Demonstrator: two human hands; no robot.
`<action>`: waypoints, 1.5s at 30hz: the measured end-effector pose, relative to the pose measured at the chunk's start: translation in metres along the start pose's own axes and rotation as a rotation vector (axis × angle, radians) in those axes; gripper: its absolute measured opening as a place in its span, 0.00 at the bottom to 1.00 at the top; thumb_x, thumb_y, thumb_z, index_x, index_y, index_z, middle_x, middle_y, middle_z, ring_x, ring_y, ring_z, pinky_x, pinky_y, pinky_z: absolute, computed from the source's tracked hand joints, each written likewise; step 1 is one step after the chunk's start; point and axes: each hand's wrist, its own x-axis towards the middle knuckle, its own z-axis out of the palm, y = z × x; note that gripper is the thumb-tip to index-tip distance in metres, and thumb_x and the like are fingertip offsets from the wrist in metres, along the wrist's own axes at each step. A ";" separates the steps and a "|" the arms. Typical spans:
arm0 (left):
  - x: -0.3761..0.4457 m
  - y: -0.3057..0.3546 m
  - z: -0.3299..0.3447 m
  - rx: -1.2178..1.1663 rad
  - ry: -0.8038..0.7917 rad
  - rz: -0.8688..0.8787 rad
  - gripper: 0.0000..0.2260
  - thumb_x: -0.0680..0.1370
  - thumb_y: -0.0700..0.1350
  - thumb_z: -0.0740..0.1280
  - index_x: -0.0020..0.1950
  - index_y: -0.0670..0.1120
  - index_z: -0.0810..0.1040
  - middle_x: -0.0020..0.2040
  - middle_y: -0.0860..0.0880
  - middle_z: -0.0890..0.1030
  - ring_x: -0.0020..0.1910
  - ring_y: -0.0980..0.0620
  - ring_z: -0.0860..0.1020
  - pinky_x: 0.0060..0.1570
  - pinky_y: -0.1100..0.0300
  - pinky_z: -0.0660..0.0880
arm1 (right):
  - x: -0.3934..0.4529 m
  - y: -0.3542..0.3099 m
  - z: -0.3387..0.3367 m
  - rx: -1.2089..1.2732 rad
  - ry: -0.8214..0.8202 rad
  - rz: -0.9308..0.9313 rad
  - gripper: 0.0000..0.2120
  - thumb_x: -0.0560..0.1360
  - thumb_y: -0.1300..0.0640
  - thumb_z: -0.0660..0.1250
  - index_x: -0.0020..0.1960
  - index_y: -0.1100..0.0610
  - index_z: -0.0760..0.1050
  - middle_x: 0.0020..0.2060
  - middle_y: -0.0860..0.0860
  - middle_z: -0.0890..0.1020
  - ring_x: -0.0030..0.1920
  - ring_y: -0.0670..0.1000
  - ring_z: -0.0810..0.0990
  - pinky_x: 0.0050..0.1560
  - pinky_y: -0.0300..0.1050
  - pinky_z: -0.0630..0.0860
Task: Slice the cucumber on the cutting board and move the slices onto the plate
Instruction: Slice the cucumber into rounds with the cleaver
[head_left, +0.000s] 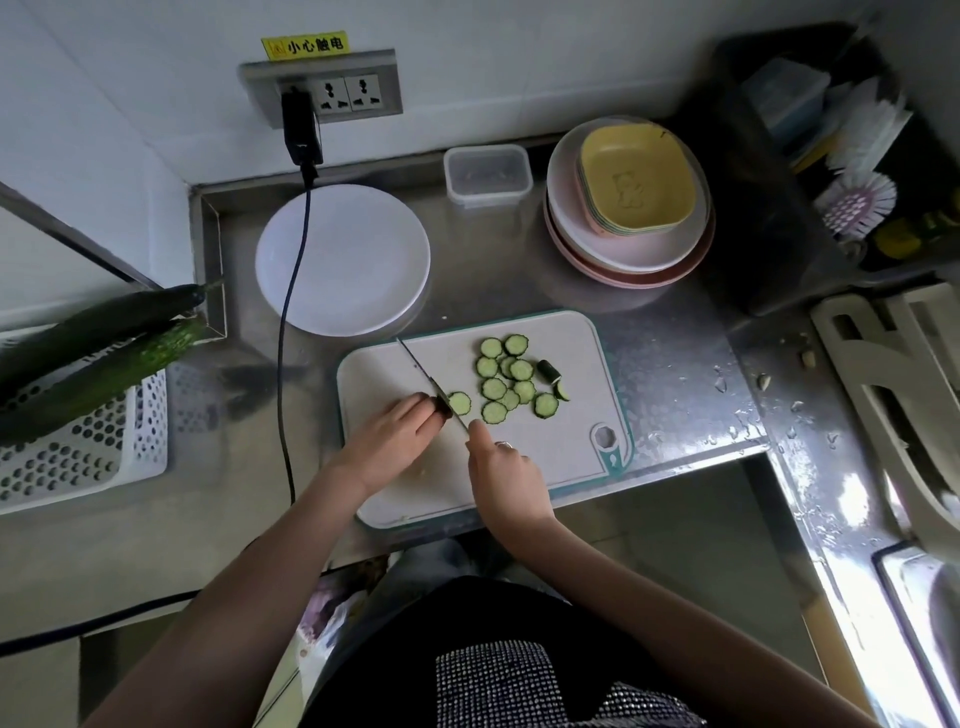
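Note:
A pale cutting board (566, 467) with a teal rim lies on the steel counter. Several round cucumber slices (506, 379) are scattered on its upper middle, and one more slice (459, 402) lies just right of the blade. My left hand (387, 436) pinches a short cucumber stub (442, 405) with its fingertips. My right hand (501, 467) grips the knife (423, 376), whose thin blade runs up and left across the board and rests at the stub. Two dark end pieces (551, 375) lie to the right of the slices. A white plate (343, 260) stands empty behind the board.
Two whole cucumbers (98, 353) lie on a white perforated basket (83, 447) at left. A black cable (285, 332) hangs from the wall socket (322, 88) across the plate. A clear box (488, 174), stacked dishes (631, 208) and a dark rack with brushes (862, 197) stand behind.

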 end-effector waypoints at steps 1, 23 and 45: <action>0.000 0.000 -0.001 -0.001 0.008 -0.001 0.13 0.72 0.37 0.56 0.50 0.41 0.78 0.44 0.45 0.80 0.47 0.47 0.78 0.42 0.56 0.78 | 0.000 -0.001 0.000 0.000 -0.002 -0.006 0.09 0.80 0.64 0.54 0.59 0.58 0.61 0.40 0.58 0.78 0.32 0.58 0.69 0.33 0.48 0.66; -0.002 -0.004 0.005 -0.027 -0.013 -0.038 0.13 0.73 0.35 0.56 0.49 0.38 0.79 0.47 0.44 0.80 0.48 0.46 0.78 0.42 0.55 0.78 | 0.008 0.003 0.002 -0.006 -0.114 -0.001 0.17 0.73 0.73 0.54 0.58 0.58 0.60 0.43 0.59 0.78 0.37 0.59 0.74 0.36 0.50 0.68; -0.001 -0.006 0.004 -0.029 0.049 -0.015 0.12 0.73 0.36 0.57 0.48 0.39 0.80 0.42 0.44 0.79 0.43 0.47 0.79 0.38 0.56 0.79 | -0.003 0.001 0.002 -0.018 -0.019 -0.037 0.10 0.79 0.65 0.55 0.58 0.57 0.59 0.40 0.58 0.78 0.36 0.61 0.77 0.33 0.49 0.66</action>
